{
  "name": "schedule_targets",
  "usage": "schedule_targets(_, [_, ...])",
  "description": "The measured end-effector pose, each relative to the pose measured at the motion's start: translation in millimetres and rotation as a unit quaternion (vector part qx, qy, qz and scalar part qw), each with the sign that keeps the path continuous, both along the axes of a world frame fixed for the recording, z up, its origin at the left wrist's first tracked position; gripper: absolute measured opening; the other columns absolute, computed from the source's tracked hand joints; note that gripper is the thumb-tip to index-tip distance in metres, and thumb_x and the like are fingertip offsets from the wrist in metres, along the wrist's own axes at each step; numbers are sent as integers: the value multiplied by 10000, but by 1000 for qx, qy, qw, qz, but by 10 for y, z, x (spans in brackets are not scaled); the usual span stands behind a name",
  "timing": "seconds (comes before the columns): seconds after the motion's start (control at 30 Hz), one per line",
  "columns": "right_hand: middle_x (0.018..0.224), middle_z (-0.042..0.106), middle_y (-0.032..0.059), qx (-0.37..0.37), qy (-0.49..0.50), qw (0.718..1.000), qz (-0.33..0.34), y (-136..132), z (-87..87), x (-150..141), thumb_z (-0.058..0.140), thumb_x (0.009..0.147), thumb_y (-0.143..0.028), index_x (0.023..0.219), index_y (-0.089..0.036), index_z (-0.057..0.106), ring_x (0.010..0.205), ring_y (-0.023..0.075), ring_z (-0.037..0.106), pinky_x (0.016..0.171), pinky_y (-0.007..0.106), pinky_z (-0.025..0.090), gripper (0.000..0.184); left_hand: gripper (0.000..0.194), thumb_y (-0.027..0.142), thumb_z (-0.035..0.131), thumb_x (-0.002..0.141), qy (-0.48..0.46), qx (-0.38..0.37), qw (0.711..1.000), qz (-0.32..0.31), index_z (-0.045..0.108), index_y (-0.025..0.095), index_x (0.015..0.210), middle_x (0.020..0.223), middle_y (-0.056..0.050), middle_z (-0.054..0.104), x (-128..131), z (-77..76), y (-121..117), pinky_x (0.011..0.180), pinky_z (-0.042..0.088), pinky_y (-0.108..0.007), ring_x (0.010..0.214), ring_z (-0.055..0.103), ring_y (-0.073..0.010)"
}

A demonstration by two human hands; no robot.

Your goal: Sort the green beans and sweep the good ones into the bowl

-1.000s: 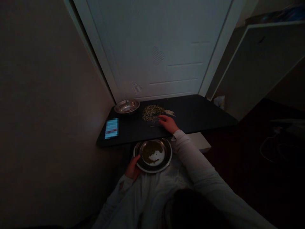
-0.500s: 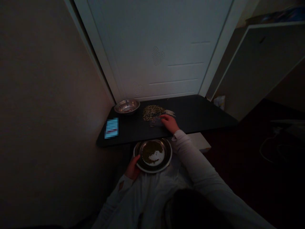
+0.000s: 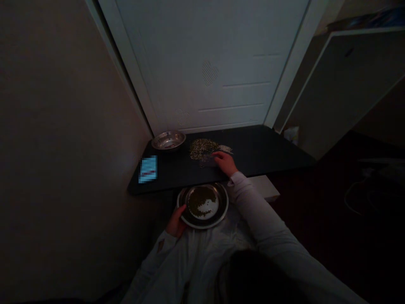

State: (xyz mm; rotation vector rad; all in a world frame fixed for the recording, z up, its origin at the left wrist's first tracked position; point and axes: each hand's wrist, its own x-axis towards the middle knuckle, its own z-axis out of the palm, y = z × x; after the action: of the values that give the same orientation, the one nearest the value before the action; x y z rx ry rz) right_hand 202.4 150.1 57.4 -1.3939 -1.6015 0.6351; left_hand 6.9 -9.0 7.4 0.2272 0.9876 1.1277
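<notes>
My left hand (image 3: pixel 176 222) grips the left rim of a round metal bowl (image 3: pixel 224 211) on my lap, thumb over the edge. Small greenish beans (image 3: pixel 201 198) cover part of the bowl's floor. Over the dark table, my right hand (image 3: pixel 224 163) is bent with its fingertips close together at the front edge of a pile of mixed green and pale grains (image 3: pixel 202 147). Whether a grain sits between those fingertips is too small and dark to tell. A smaller heap of whitish grains (image 3: pixel 225 149) lies just beyond the hand.
A second metal bowl (image 3: pixel 168 140) stands at the table's back left. A blurred light-blue item (image 3: pixel 148 169) lies near the left edge of the dark table (image 3: pixel 268 152). Under the table at right is a white box (image 3: pixel 264 187). A white door (image 3: pixel 202 97) rises behind.
Both hands stay almost in place. The view has shifted very slightly, and the right fingertips remain at the front of the grain pile.
</notes>
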Motion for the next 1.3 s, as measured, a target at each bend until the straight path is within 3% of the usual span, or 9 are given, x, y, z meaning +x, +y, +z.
schedule_targets(0.47, [639,559,-12,6,-1,1000,-18,-4,3,6,437,649,-237,878,-176,603,616,122,500,628,245,382,290,204,216,518,703,9,-1,1000,4,632,126,847,837,-84,691,13,42,-8,969,321,-348,1073,491,-235])
schedule_targets(0.77, [656,567,0,23,-33,998,-47,-31,17,3,441,658,-221,873,-176,601,616,122,494,622,245,378,272,209,229,543,677,11,-5,1000,-2,631,123,835,865,-96,686,-4,-25,4,977,312,-357,1105,458,-248])
schedule_targets(1.0, [627,569,-17,-7,-30,999,11,-48,10,-3,441,657,-224,875,-173,597,578,110,486,583,232,370,274,158,212,536,690,27,-9,999,21,628,125,784,793,-79,696,5,-31,6,971,324,-351,1104,460,-240])
schedule_targets(1.3, [640,594,-21,-19,-24,999,32,-28,-15,2,455,647,-218,868,-180,590,598,106,506,608,235,381,262,180,213,519,703,15,2,1000,10,636,126,809,850,-78,691,3,-37,5,961,340,-330,1097,469,-228])
